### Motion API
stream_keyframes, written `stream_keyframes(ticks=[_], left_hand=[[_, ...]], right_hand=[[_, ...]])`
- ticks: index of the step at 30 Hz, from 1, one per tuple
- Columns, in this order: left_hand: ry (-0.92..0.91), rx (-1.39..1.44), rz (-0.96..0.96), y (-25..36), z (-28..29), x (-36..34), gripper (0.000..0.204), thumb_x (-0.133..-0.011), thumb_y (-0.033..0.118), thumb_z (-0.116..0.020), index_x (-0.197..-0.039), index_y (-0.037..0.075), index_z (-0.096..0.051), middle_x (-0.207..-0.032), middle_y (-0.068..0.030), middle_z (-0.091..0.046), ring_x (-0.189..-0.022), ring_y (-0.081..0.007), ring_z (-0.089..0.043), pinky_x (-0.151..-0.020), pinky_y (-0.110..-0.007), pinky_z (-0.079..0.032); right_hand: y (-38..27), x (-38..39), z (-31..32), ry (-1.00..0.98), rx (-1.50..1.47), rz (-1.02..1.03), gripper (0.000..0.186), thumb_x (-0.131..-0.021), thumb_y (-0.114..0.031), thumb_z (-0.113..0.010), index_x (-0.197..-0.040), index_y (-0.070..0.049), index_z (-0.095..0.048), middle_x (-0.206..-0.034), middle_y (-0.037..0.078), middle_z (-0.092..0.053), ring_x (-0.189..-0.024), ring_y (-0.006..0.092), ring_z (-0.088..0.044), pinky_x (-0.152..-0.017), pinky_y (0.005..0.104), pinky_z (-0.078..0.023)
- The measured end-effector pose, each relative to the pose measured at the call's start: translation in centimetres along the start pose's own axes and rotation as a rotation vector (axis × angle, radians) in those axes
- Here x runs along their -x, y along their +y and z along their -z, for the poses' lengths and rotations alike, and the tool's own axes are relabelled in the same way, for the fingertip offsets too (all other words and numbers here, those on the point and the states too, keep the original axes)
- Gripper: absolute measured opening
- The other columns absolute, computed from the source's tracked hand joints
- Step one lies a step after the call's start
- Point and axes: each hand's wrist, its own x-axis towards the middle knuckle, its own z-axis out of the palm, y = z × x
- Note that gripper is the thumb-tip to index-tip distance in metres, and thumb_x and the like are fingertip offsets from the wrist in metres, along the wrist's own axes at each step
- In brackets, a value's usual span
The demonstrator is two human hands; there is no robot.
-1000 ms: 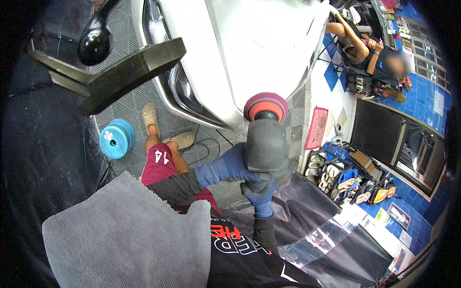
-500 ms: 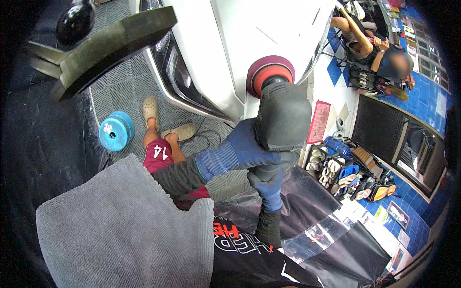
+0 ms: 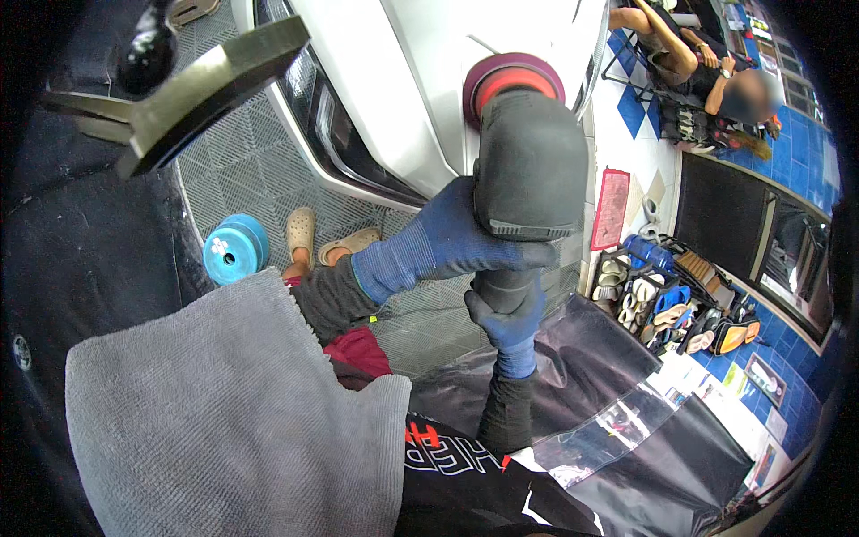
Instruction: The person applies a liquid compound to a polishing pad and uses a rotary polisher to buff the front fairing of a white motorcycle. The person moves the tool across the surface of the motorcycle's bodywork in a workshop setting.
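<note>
A black polisher (image 3: 530, 163), with a red and purple pad (image 3: 476, 87), sits over a white vehicle body panel (image 3: 403, 40), the pad pressed to or just above it. My left hand (image 3: 447, 237), in a blue glove and dark sleeve, wraps round the polisher just below its head. My right hand (image 3: 510, 318), also gloved, grips its handle lower down. A grey towel (image 3: 228, 403) hangs at the lower left, close to my left forearm. Beneath me are my feet in beige clogs (image 3: 302, 233).
A black mirror-like fitting (image 3: 183, 107) juts out at upper left. A cyan round object (image 3: 234, 251) rests on grey grid mats (image 3: 234, 166). A person (image 3: 698, 63) sits at upper right. A shoe rack (image 3: 662, 304), red mat (image 3: 609, 210) and black sheeting (image 3: 591, 367) lie to the right.
Both my hands and the polisher have moved up the frame and slightly right, farther along the white panel. The vehicle and upper-left fitting appear higher in view.
</note>
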Motion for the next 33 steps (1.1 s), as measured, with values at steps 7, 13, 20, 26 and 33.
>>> stream_keyframes(ticks=[7,13,20,26,33], left_hand=[[-0.539,-0.781,0.415,9.6,5.5,6.6,0.055,-0.088,0.044,-0.073,-0.114,-0.004,-0.065,-0.118,-0.0182,-0.067,-0.108,-0.0308,-0.066,-0.093,-0.036,-0.054],[-0.457,-0.780,0.213,26.2,2.5,17.8,0.052,-0.091,0.041,-0.069,-0.118,-0.003,-0.064,-0.118,-0.0167,-0.067,-0.107,-0.0287,-0.067,-0.093,-0.036,-0.054],[-0.713,-0.674,-0.021,37.0,-4.1,19.2,0.048,-0.094,0.037,-0.063,-0.122,-0.002,-0.062,-0.118,-0.0149,-0.068,-0.105,-0.0262,-0.067,-0.093,-0.036,-0.054],[-0.758,-0.633,-0.022,41.1,-8.1,18.9,0.045,-0.097,0.035,-0.059,-0.125,-0.001,-0.061,-0.118,-0.0134,-0.068,-0.103,-0.0241,-0.067,-0.092,-0.035,-0.054],[-0.604,-0.341,0.129,32.9,-1.0,12.9,0.042,-0.101,0.031,-0.054,-0.129,0.000,-0.059,-0.118,-0.0116,-0.068,-0.102,-0.0216,-0.068,-0.092,-0.035,-0.054]], right_hand=[[6.5,8.6,-4.3,0.036,-0.695,-0.213,0.060,-0.068,-0.022,-0.085,-0.118,-0.003,-0.059,-0.103,0.009,-0.070,-0.086,0.0219,-0.069,-0.076,0.0349,-0.056],[0.4,4.9,-7.9,-0.037,-0.555,-0.061,0.061,-0.074,-0.026,-0.086,-0.124,-0.002,-0.061,-0.110,0.011,-0.070,-0.098,0.0215,-0.067,-0.085,0.0386,-0.055],[-2.2,5.1,-9.3,0.023,-0.858,-0.115,0.051,-0.080,-0.026,-0.075,-0.121,0.000,-0.058,-0.102,0.011,-0.068,-0.085,0.0204,-0.069,-0.075,0.0349,-0.057],[-3.2,6.5,-9.1,-0.131,-1.114,-0.098,0.048,-0.085,-0.032,-0.068,-0.116,0.004,-0.057,-0.093,0.015,-0.068,-0.070,0.0240,-0.071,-0.057,0.0349,-0.059],[1.7,9.9,-11.2,-0.015,-1.144,-0.205,0.049,-0.083,-0.028,-0.068,-0.119,0.004,-0.056,-0.091,0.014,-0.069,-0.070,0.0233,-0.071,-0.057,0.0339,-0.059]])
